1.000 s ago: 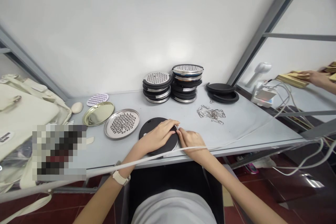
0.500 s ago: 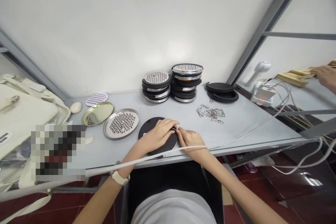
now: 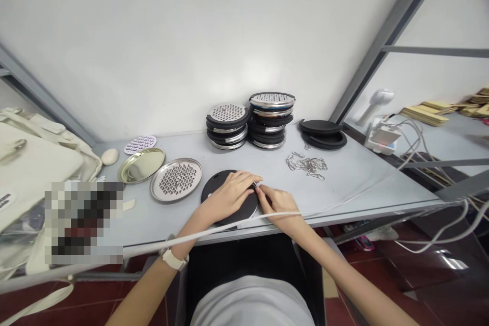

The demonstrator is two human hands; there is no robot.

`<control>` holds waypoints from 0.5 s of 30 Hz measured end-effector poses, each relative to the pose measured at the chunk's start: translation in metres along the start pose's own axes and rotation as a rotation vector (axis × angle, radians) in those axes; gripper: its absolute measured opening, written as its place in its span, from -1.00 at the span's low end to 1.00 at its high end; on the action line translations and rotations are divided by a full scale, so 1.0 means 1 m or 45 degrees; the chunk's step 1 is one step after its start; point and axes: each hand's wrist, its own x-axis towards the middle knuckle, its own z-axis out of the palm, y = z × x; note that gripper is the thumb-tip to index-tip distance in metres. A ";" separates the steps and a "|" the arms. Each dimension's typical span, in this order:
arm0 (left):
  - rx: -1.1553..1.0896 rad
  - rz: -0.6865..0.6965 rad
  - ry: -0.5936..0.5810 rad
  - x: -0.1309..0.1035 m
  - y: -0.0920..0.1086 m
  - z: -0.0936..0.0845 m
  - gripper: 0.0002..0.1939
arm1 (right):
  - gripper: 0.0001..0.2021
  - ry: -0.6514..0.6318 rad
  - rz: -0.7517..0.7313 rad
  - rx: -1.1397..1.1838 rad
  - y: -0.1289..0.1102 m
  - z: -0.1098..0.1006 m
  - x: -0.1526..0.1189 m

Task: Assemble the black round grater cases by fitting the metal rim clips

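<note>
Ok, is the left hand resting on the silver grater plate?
No, the left hand lies on the black disc, with the silver grater plate to the left of that disc.

At six o'clock, a plain, pale grey top is covering the torso [image 3: 250, 303], its fabric rounding smoothly. Just above, what looks like black clothing [image 3: 244, 260] is covering the lap. At seven o'clock, a cream strap [image 3: 174, 260] is circling the left wrist, silver-coloured metal glinting at its edges; the angle is hiding any dial. The right forearm [image 3: 344, 270] is showing bare at five o'clock, and both hands' slim fingers [image 3: 239, 180] are going ungloved.
</note>
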 end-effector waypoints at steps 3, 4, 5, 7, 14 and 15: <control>0.005 0.013 -0.012 0.001 -0.001 0.000 -0.70 | -0.65 -0.031 0.005 0.007 -0.001 -0.002 0.001; 0.007 0.014 -0.015 0.001 -0.001 0.000 -0.71 | -0.65 -0.037 0.008 0.001 -0.001 -0.002 0.001; 0.008 0.014 -0.017 0.001 -0.002 0.001 -0.71 | -0.65 -0.042 0.010 -0.004 -0.001 -0.002 0.001; 0.011 0.010 -0.020 0.001 -0.002 0.001 -0.71 | -0.66 -0.046 0.012 -0.012 -0.001 -0.002 0.001; -0.003 0.002 -0.032 0.001 -0.001 0.000 -0.72 | -0.67 -0.034 0.044 -0.043 -0.002 0.000 0.003; -0.008 0.003 -0.036 0.001 0.000 0.000 -0.73 | -0.67 -0.033 0.042 -0.045 -0.002 0.000 0.003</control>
